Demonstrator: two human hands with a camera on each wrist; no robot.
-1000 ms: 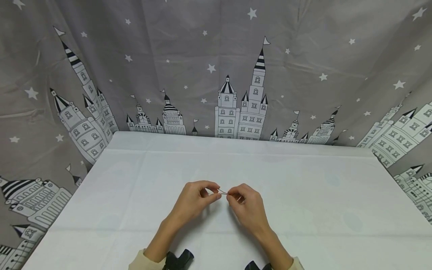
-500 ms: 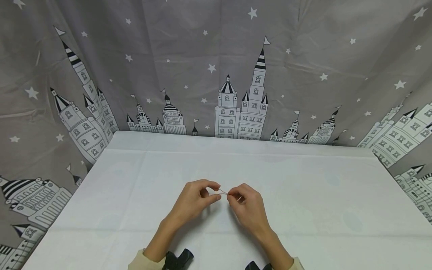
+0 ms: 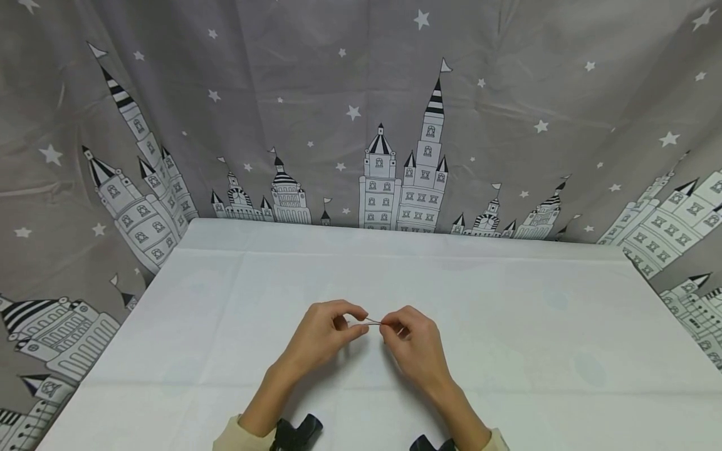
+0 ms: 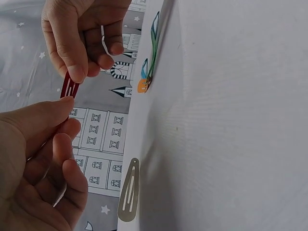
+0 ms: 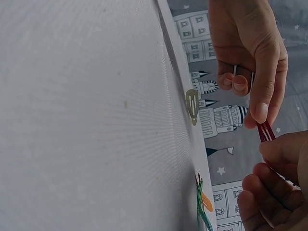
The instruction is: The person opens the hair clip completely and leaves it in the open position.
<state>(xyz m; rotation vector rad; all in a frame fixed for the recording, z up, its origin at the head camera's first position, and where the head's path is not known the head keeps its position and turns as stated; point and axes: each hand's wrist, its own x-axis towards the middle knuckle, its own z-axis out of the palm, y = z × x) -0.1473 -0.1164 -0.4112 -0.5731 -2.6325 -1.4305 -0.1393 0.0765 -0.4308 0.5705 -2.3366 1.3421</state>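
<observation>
A dark red snap hair clip (image 4: 70, 87) with slots along its length is held in the air between both hands. Edge-on in the head view, the hair clip (image 3: 373, 322) shows as two thin strips that part towards the left and meet at the right. My left hand (image 3: 324, 329) grips its left end, thumb and index fingertips a little apart. The right end is pinched between the thumb and forefinger of my right hand (image 3: 416, 343). In the right wrist view, part of the hair clip (image 5: 266, 132) shows between the two thumbs; its ends are covered by fingers.
A white-covered table (image 3: 507, 313) lies under the hands, before a grey curtain (image 3: 316, 75) printed with castles and stars. Both wrist views show a grey-beige snap clip shape (image 4: 129, 192) and an orange, green and blue shape (image 4: 148, 62) along the white surface's edge.
</observation>
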